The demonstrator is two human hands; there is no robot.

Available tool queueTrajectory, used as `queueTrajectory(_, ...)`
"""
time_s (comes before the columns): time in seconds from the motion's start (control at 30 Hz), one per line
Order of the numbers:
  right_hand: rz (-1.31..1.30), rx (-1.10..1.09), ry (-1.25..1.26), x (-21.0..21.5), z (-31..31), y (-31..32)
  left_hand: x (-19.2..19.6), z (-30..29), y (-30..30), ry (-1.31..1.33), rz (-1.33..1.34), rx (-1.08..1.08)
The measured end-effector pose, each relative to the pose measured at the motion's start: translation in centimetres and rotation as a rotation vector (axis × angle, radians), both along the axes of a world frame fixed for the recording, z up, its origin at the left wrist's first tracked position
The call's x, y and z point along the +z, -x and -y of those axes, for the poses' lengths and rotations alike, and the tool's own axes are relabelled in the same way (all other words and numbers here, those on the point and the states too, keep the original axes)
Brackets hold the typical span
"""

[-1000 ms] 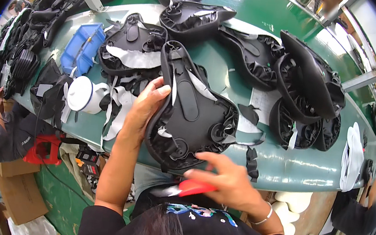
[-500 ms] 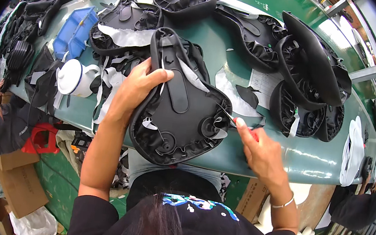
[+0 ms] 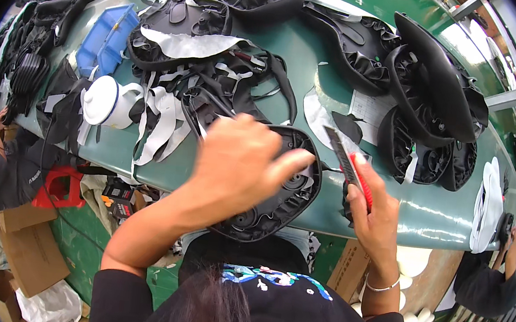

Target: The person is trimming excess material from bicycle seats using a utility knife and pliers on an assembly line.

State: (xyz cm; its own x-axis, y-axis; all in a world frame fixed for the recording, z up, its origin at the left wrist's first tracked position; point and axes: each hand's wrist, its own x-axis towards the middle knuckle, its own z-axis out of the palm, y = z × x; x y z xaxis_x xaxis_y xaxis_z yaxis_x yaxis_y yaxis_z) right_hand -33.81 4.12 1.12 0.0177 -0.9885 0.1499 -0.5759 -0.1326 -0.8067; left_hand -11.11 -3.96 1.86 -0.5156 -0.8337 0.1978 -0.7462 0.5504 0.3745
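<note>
A black seat (image 3: pixel 274 217) lies underside up at the table's near edge, its gathered cover edge showing around the rim. Over its upper part is my left hand (image 3: pixel 238 165), thumb stretched to the right; the other fingers are blurred and hidden, so their hold is unclear. To the right of the seat, my right hand (image 3: pixel 376 216) is closed on a red utility knife (image 3: pixel 363 184), its blade pointing up and away. A dark scrap (image 3: pixel 348 206) shows beside that hand. Beyond my left hand lie tangled black and white strips (image 3: pixel 164 118).
More black seats (image 3: pixel 353 51) lie along the far and right side of the table (image 3: pixel 416 220). A blue tray (image 3: pixel 106 39) and a white lidded mug (image 3: pixel 105 102) stand at left. White pieces (image 3: pixel 487 203) lie at the right edge. Other people work on both sides.
The seat has turned and dropped lower under my left hand, which has moved right and nearer across it. The knife has come away from the seat's rim, its blade now raised.
</note>
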Motion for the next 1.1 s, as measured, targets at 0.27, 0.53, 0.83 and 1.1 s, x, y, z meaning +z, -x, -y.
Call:
queueTrajectory(0.27,-0.337,0.184,0.099,-0.1,1.0,0.4,-3.0,-0.3,2.6,-0.063,-0.19,-0.031)
queueTrajectory(0.53,-0.661,0.231,-0.162,1.7,-1.6,-0.8,-1.3,1.9,0.0,-0.68,-0.521,-0.017)
queueTrajectory(0.83,-0.62,0.265,0.054,1.2,1.2,-1.3,-1.8,1.9,-1.4,-0.723,-0.562,-0.164)
queueTrajectory(1.1,-0.573,0.048,-0.197,0.6,-6.3,-3.8,-1.9,2.0,-1.2,-1.021,-1.394,0.077)
